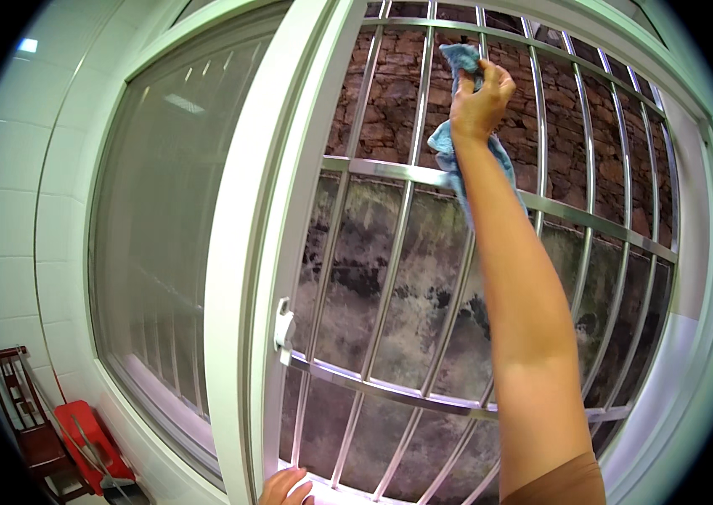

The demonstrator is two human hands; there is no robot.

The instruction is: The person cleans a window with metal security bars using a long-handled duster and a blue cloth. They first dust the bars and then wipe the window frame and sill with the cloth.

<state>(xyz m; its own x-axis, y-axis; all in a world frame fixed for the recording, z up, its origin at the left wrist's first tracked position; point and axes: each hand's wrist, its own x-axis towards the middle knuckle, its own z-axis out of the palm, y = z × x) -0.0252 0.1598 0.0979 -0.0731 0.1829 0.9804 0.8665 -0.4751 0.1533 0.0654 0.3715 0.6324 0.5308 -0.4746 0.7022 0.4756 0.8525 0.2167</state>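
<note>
My right hand is raised high at the window, closed on a light blue cloth. The cloth wraps about an upright metal bar of the window grille, and its loose ends hang down behind my wrist and forearm. Part of the bar and cloth is hidden by that arm. At the lower edge, only the fingers of my left hand show. They lie on the window sill beside the foot of the white sliding frame, with nothing seen in them.
Several upright bars and flat crossbars fill the opening, with a stone and stained wall behind. A white latch juts from the frame. A glass pane is at left. Lower left stand a dark wooden chair and a red object.
</note>
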